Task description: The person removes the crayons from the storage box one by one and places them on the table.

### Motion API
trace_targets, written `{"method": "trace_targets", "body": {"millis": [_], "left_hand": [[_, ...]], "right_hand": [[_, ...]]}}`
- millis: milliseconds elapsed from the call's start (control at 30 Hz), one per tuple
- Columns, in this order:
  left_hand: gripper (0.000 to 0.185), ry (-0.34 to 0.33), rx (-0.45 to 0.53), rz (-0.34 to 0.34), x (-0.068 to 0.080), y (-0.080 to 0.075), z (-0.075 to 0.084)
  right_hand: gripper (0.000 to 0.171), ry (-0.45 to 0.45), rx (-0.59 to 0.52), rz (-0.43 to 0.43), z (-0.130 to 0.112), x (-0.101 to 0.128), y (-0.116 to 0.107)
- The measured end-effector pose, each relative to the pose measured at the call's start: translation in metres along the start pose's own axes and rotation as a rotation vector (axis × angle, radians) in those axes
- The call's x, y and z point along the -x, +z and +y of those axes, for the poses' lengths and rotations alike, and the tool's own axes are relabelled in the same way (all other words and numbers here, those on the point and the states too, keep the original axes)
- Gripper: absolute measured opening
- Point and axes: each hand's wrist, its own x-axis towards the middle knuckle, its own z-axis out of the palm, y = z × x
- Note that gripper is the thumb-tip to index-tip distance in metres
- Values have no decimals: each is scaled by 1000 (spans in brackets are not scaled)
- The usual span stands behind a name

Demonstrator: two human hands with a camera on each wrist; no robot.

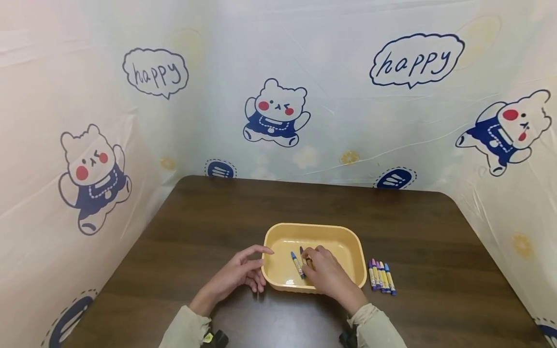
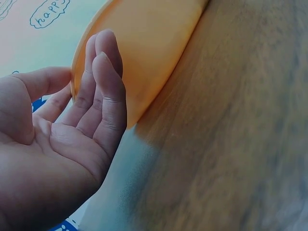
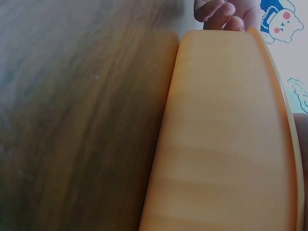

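A yellow plastic tray (image 1: 278,285) stands on the table. At its left end my left hand (image 1: 239,273) holds the rim, index finger reaching over it and the thumb at the edge. The left wrist view shows the other fingers of that hand (image 2: 108,96) loosely bent beside the outer wall. Inside the tray, my right hand (image 1: 328,273) pinches at a dark-tipped crayon (image 1: 301,250), partly hidden by the fingers. A blue crayon (image 1: 298,264) lies just left of those fingertips. In the right wrist view the tray wall (image 3: 226,134) hides the right fingers.
Right of the tray, several crayons (image 1: 381,277) with purple, yellow and blue tips lie side by side on the dark wooden table (image 1: 226,208). A printed curtain (image 1: 335,116) with bears closes off the back and sides.
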Motion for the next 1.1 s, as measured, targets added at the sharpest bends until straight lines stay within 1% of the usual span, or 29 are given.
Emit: {"method": "trace_targets", "body": {"millis": [167, 267, 500, 633, 833, 1000, 1100], "left_hand": [[37, 5, -2, 7, 0, -2, 0], [38, -1, -1, 5, 0, -2, -1], [38, -5, -3, 6, 0, -1, -2], [38, -5, -7, 5, -1, 0, -3], [37, 10, -4, -1, 0, 1, -3], [37, 6, -9, 3, 0, 1, -2], [38, 4, -11, 6, 0, 2, -1]], "right_hand": [[15, -29, 46, 5, 0, -1, 1], [13, -37, 43, -5, 0, -1, 2], [5, -6, 24, 0, 2, 0, -1], [9, 25, 45, -5, 7, 2, -6], [15, -4, 88, 17, 11, 3, -8], [19, 56, 40, -20, 9, 3, -9], [18, 77, 24, -27, 8, 4, -9]]}}
